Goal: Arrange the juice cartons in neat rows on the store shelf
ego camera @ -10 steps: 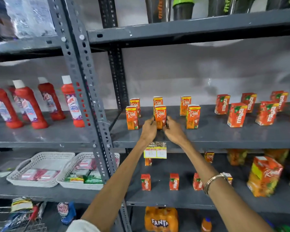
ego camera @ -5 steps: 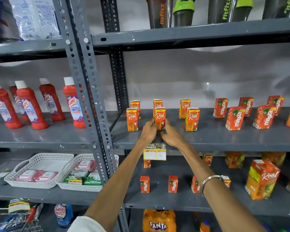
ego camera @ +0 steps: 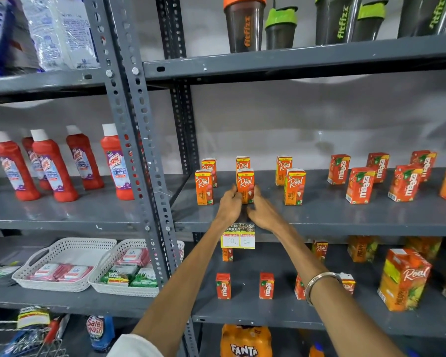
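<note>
Small orange Real juice cartons stand in two rows on the grey middle shelf (ego camera: 319, 215). The front middle carton (ego camera: 245, 182) is held upright between my left hand (ego camera: 229, 203) and my right hand (ego camera: 262, 210), fingers on its lower sides. A front left carton (ego camera: 204, 186) and a front right carton (ego camera: 294, 186) stand apart on either side. Three more Real cartons, one of them (ego camera: 283, 170), stand behind. Red Maaza cartons (ego camera: 359, 185) stand further right on the same shelf.
A grey slotted upright post (ego camera: 139, 176) divides the shelving. Red Harpic bottles (ego camera: 54, 173) stand on the left shelf. A yellow price tag (ego camera: 238, 237) hangs on the shelf edge below my hands. Lower shelves hold small Maaza cartons (ego camera: 223, 286), big Real packs (ego camera: 403, 279) and white baskets (ego camera: 65, 264).
Both hands stay on the front middle carton, and it has shifted only slightly on the shelf. The view has tilted upward a little.
</note>
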A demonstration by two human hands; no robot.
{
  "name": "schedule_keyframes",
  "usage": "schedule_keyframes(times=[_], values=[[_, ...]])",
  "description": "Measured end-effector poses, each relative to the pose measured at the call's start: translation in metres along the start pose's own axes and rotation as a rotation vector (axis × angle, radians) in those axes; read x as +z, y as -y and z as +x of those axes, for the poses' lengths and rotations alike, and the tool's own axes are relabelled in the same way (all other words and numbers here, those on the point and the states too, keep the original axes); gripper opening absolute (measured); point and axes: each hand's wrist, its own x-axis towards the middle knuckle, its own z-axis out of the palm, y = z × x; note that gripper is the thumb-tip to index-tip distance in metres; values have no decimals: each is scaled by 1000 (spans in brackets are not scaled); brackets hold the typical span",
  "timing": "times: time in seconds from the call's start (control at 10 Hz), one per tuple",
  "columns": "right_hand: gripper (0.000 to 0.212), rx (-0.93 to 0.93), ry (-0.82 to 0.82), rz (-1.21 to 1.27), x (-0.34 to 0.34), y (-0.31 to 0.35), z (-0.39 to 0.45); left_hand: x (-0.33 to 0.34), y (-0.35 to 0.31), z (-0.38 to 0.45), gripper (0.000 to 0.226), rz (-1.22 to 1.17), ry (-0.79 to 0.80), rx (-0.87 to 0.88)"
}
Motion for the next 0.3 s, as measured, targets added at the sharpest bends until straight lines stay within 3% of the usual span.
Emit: schedule_keyframes(times=[0.1,0.2,0.3], values=[[88,40,-37,-22,-8,8,-14,-1,-8,-13,47,51,-91,-30],[81,-14,-165,-137,-19,9,-40,-3,-5,-35,55,147,-173,85],[65,-245,-446,-375,-50,7,-73,-1,-20,-62,61,393,-252,377]])
